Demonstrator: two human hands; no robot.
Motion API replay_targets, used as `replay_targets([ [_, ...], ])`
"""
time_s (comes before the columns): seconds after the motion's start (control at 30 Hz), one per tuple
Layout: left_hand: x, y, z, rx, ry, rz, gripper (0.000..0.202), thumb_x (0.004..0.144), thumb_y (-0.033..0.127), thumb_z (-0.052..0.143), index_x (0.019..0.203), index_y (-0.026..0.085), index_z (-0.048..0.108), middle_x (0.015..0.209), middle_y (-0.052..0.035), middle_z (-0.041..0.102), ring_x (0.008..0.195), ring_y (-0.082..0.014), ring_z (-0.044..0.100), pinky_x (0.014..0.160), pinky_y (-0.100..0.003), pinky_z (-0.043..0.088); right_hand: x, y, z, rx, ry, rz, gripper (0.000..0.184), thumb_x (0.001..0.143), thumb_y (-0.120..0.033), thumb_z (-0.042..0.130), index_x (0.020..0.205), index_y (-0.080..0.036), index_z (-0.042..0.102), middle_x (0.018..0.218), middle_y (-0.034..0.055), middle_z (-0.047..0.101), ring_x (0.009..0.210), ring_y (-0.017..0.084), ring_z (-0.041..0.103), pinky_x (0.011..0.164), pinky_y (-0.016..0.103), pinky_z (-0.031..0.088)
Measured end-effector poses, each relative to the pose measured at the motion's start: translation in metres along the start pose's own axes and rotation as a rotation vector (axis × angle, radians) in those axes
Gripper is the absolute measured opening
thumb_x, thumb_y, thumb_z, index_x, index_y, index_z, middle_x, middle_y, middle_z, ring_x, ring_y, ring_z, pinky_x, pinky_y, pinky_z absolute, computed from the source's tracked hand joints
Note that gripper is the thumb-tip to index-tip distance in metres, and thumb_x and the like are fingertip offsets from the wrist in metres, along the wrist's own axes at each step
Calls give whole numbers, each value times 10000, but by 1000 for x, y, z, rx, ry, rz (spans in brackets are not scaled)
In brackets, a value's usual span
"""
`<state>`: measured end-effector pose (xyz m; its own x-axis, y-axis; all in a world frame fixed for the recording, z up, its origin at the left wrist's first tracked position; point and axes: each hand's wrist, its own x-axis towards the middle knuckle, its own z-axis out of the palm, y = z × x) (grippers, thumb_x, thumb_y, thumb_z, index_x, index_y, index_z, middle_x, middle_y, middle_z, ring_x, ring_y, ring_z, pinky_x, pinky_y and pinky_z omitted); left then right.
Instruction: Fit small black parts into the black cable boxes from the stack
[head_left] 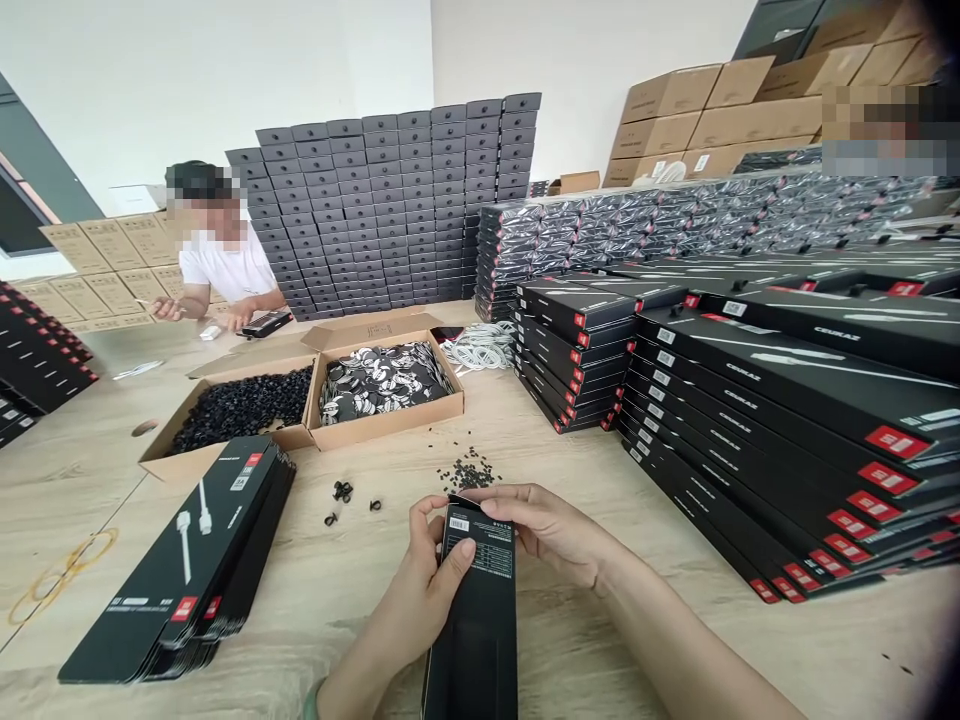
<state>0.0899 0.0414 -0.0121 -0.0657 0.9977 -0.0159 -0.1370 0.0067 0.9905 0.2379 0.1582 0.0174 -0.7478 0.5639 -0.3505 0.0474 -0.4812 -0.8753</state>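
A long black retail box (474, 620) with white print on its back lies lengthwise in front of me, above the wooden table (360, 590). My left hand (420, 590) grips its left side, thumb pressed on the label end. My right hand (544, 525) pinches the box's far end, fingers curled over the top edge. Just beyond the box lies a small heap of tiny black pieces (466, 472), with a few loose black clips (343, 492) to the left.
A fanned stack of black flat boxes (187, 570) lies at left, with yellow rubber bands (64, 575) beside it. Two open cartons (330, 395) hold black parts and patterned packets. White cables (480, 350), tall black box stacks (787, 430) and a seated person (217, 270) stand beyond.
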Motion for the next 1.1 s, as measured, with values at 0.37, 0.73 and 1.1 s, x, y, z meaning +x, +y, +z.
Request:
replay_targets([
  [0.37,3,-6,-5,-11,22,-14,380,938,391,468,1217,282,234,1232,-91,563,1001,-174,588,886,-361,451,7,8,1,-5,106,-56,317,695,-305,735,981,-170,754,971,85,745,896,207,625,791,327,473],
  [0.73,0,6,-9,224,-20,-11,400,938,397,442,1240,251,223,1240,-114,565,1136,-191,543,1012,-383,361,12,10,0,-176,167,-98,259,621,-360,798,760,-148,741,679,3,690,620,115,528,595,236,366],
  [1.1,-1,4,-13,291,-13,-47,395,945,430,405,1262,238,268,1140,-100,607,1019,-213,581,902,-378,408,13,13,-2,-404,62,-248,225,750,-360,700,840,-158,740,877,50,719,774,169,606,693,274,435],
])
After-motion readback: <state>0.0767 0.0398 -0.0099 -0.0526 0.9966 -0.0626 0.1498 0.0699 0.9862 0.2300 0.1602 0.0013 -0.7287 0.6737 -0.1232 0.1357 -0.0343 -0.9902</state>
